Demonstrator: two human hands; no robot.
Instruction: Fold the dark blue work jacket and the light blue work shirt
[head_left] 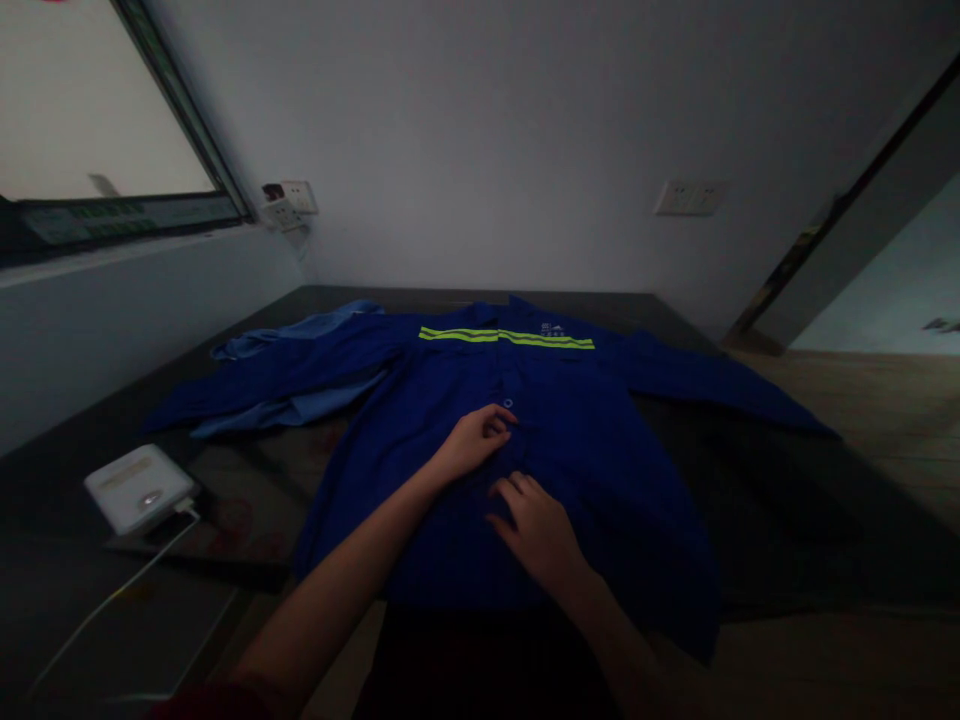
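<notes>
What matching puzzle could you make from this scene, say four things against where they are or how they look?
Things:
1 jacket
2 white device
3 left hand
4 wall socket plate

Descriptions:
A high on the far wall, toward the right
B fingertips by a button on the front
C spread out, yellow-green stripes across the chest
D left of the jacket, cable attached

Pairs: 1-C, 2-D, 3-B, 4-A.
</notes>
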